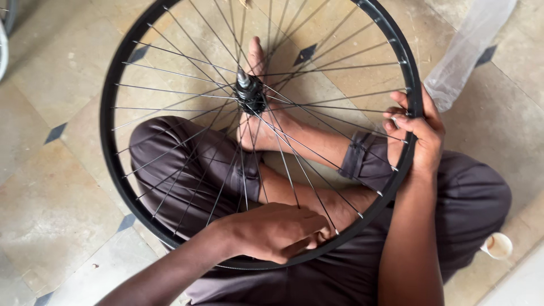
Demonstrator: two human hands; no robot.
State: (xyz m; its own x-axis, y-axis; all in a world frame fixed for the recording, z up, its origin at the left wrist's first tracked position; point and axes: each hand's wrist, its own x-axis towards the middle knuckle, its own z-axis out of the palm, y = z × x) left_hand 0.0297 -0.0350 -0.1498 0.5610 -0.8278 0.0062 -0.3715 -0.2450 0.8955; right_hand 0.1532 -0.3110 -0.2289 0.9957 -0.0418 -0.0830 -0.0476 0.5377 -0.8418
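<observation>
Right hand (416, 133) is gripping the wheel (116, 153) rim at 3 o'clock; left hand (277, 231) is pinching a spoke (317, 199) at 6 o'clock.

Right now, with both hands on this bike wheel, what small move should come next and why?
Probably turn the wheel rim a little with the right hand, which grips its outer edge. The left hand is pinched at a spoke end on the near rim, so a small turn would bring the neighbouring spoke under those fingers.

Clear plastic bag (470, 51), upper right floor.
</observation>
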